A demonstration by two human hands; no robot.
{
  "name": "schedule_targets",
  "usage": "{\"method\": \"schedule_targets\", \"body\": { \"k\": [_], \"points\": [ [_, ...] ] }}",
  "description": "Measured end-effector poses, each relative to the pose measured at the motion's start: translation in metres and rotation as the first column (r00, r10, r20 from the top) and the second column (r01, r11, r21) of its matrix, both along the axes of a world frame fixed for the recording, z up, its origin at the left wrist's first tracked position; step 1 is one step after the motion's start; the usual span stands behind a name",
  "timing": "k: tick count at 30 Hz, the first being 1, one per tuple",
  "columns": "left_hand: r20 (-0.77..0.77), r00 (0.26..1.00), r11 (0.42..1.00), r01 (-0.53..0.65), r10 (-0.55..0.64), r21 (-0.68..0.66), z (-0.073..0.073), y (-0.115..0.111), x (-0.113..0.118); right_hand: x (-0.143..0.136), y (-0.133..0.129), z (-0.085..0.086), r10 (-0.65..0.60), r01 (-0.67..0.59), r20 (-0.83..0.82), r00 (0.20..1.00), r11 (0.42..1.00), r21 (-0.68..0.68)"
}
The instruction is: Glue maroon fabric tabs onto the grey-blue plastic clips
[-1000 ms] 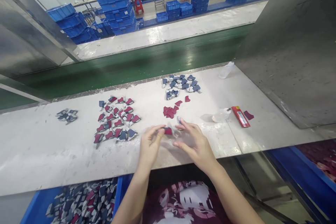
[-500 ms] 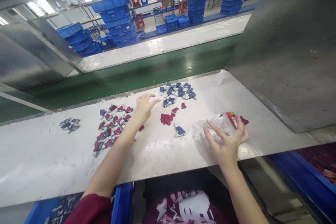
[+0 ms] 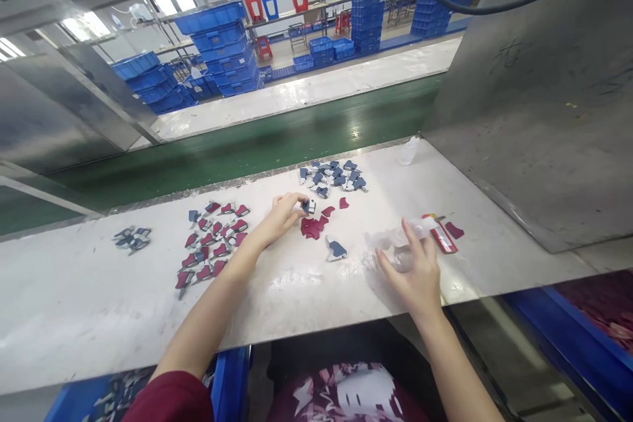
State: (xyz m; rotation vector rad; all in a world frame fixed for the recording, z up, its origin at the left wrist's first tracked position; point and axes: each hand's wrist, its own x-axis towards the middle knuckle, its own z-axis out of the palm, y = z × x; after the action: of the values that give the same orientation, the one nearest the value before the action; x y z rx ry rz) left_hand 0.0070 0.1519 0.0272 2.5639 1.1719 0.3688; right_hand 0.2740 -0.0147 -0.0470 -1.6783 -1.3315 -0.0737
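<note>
Between the fingertips of my left hand (image 3: 283, 216) is a small blue-and-white part (image 3: 310, 206), just above a pile of dark red flat pieces (image 3: 311, 228). My right hand (image 3: 418, 270) has its thumb and fingers around a translucent plastic bottle (image 3: 393, 237) lying on its side; part of the bottle is hidden by the fingers. Beside that hand lies a red-and-yellow packet (image 3: 444, 239), with a single red piece (image 3: 454, 230) to its right. One blue-and-grey part (image 3: 337, 250) rests on the table between my hands.
Blue-and-white parts (image 3: 336, 175) form a group at the table's back edge. Red-topped parts (image 3: 212, 237) spread left of my left arm, and a grey-blue cluster (image 3: 132, 239) lies farther left. A translucent cup-like item (image 3: 408, 151) stands near the metal panel (image 3: 539, 119).
My left hand has moved right and a little down, taking a blue-and-white part from the near side of the back group. My right hand has closed around the bottle.
</note>
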Motion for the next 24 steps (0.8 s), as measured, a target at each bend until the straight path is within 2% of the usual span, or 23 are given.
{"method": "schedule_targets", "body": {
  "k": [3,6,8,10,13,15,21,24],
  "points": [
    [0.105,0.989,0.991,-0.098,0.107,-0.086,-0.004,-0.051,-0.007,0.001,-0.005,-0.004,-0.022,0.026,-0.022,1.000,0.983,0.182],
    [0.133,0.973,0.978,-0.170,0.186,-0.125,-0.016,-0.101,-0.009,-0.002,-0.012,-0.007,-0.036,0.054,-0.056,0.998,0.923,0.380],
    [0.147,0.962,0.967,-0.206,0.228,-0.148,-0.027,-0.127,-0.007,-0.008,-0.017,-0.005,0.008,0.028,-0.092,0.996,0.923,0.383],
    [0.164,0.945,0.952,-0.255,0.282,-0.168,-0.036,-0.146,-0.003,-0.017,-0.022,0.002,0.137,-0.089,-0.138,0.981,0.947,0.309],
    [0.195,0.911,0.926,-0.330,0.364,-0.185,-0.045,-0.160,0.002,-0.036,-0.025,0.014,0.355,-0.306,-0.194,0.914,0.920,0.244],
    [0.214,0.894,0.915,-0.355,0.393,-0.193,-0.048,-0.163,0.005,-0.049,-0.024,0.020,0.419,-0.371,-0.213,0.883,0.899,0.232],
    [0.232,0.893,0.917,-0.343,0.385,-0.204,-0.047,-0.162,0.005,-0.072,-0.013,0.026,0.470,-0.432,-0.129,0.873,0.869,0.243],
    [0.245,0.895,0.923,-0.330,0.372,-0.198,-0.047,-0.161,0.004,-0.073,-0.010,0.025,0.452,-0.420,-0.106,0.886,0.878,0.229]
  ]
}}
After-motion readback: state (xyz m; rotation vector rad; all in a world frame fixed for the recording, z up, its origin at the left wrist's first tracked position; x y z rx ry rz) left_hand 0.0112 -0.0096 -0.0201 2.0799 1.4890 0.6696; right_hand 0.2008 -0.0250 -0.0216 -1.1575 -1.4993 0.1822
